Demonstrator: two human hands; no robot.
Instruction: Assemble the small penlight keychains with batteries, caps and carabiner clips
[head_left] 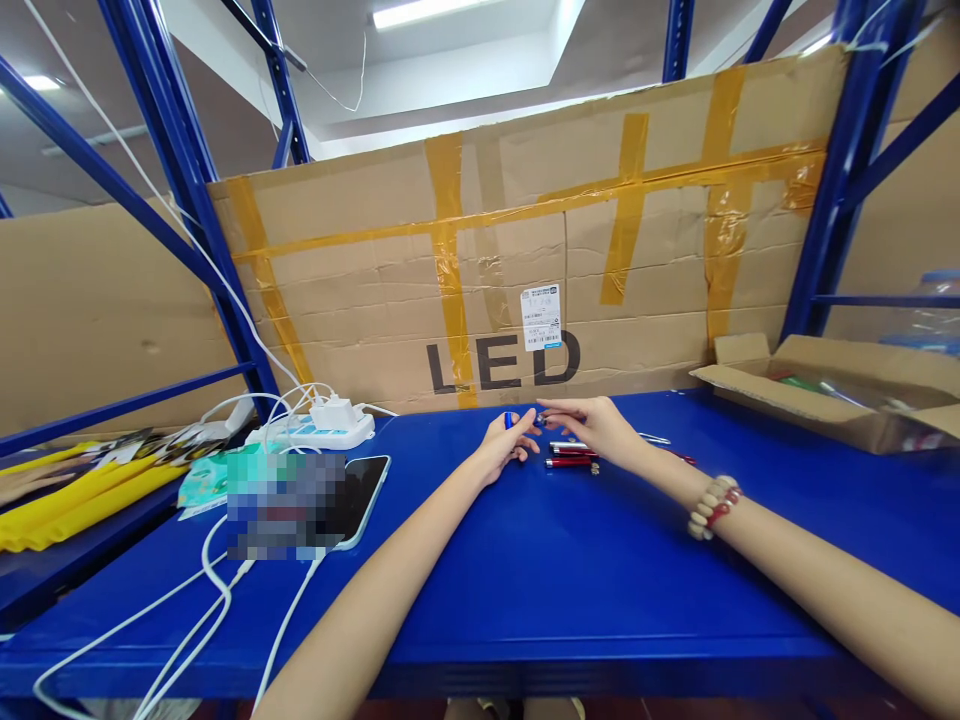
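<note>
Head view, from where I'm standing: left hand [504, 448] is holding a little blue thing [508, 420] just left of the pens [568, 462] on the surface [592, 570]. Right hand [598, 425] is beside those pens, fingers at a tiny shiny bit [541, 420], can't tell if it's gripped.

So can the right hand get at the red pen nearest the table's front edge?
Probably yes: the red pen lies close to the right hand, and only blue tabletop shows on its near side.
</note>
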